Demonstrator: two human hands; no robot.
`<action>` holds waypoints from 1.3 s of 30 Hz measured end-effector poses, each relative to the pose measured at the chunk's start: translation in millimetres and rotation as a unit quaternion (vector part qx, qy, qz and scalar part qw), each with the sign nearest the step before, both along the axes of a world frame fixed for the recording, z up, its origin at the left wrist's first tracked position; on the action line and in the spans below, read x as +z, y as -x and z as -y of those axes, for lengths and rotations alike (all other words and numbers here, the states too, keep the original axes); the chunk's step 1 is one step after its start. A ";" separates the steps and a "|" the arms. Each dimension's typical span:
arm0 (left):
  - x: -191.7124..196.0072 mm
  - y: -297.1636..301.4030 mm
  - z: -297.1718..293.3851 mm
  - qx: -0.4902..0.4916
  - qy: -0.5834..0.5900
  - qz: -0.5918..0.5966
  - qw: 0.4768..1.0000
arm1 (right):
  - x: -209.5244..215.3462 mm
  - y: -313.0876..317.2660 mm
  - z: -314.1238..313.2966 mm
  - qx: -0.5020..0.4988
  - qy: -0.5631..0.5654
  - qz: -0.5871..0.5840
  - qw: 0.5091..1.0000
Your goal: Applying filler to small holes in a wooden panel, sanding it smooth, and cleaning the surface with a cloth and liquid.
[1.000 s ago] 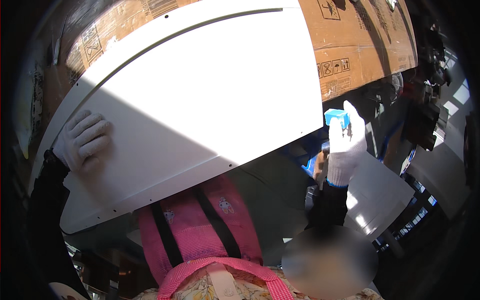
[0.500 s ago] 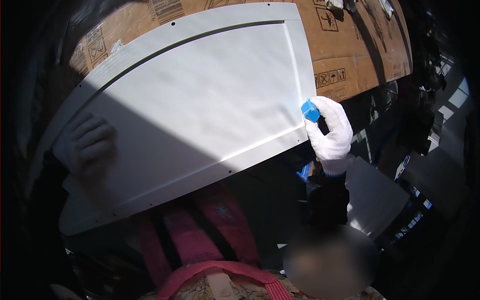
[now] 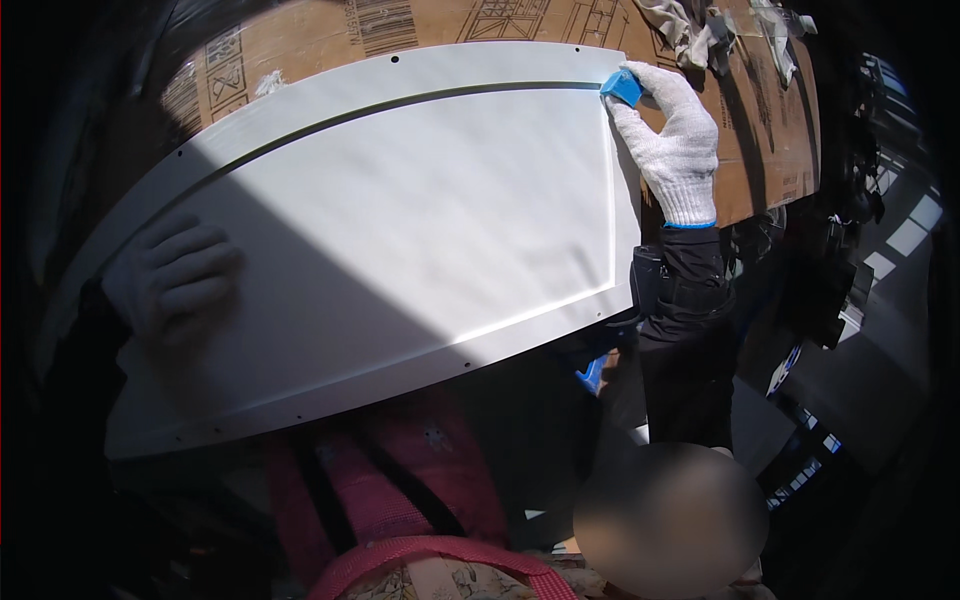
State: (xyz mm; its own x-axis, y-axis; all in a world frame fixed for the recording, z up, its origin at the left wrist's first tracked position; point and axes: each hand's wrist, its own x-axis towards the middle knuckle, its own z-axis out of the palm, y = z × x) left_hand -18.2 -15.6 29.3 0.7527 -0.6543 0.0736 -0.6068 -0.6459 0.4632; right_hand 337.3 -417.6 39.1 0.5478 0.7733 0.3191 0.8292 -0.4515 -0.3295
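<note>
A large white panel (image 3: pixel 440 200) with a raised frame, a curved far edge and small dark holes lies before me. My right hand (image 3: pixel 680 135), in a white knitted glove, pinches a small blue block (image 3: pixel 621 88) between thumb and fingers. The block rests at the panel's far right corner, where the groove meets the right rail. My left hand (image 3: pixel 180 280), gloved too, lies in shadow on the panel's left part. Its fingers are curled in, and whatever may be inside them is hidden.
Under the panel is a brown cardboard box (image 3: pixel 745 150) with printed marks. Pale cloths (image 3: pixel 690 35) lie on it at the far right. A blue object (image 3: pixel 592 374) shows below the panel's right corner. A pink apron (image 3: pixel 400 480) is at the near side.
My right hand has slid the blue block away from me along the panel's right rail, from near the lower corner to the far corner. The left hand stays in about the same place.
</note>
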 end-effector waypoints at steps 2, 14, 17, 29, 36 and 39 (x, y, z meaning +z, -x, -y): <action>-0.8 0.8 0.1 0.003 0.005 0.003 1.000 | 5.4 3.4 -2.5 0.000 0.014 0.006 1.000; -3.8 5.5 1.6 0.020 0.026 0.021 0.999 | 1.4 7.3 -4.2 -0.036 0.013 0.006 0.999; -4.3 4.5 1.4 0.021 0.034 0.020 0.999 | -0.4 6.5 -4.5 -0.041 0.018 0.010 0.999; 3.5 -1.0 5.2 0.012 0.020 0.007 1.000 | -2.2 3.7 -7.6 -0.034 0.018 0.018 0.999; 7.5 -3.0 8.5 0.009 0.000 -0.023 1.000 | 6.8 16.4 -4.5 -0.024 0.023 0.018 0.999; 5.7 -4.2 8.3 0.013 0.018 0.002 1.000 | 13.4 36.8 18.1 -0.037 0.066 -0.018 0.997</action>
State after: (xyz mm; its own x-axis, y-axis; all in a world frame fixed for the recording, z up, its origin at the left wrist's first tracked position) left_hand -14.0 -24.0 35.0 0.7690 -0.6315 0.0991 -0.5918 -0.6446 0.4841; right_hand 300.5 -435.7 52.5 0.6136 0.7647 0.1967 0.7812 -0.5519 -0.2916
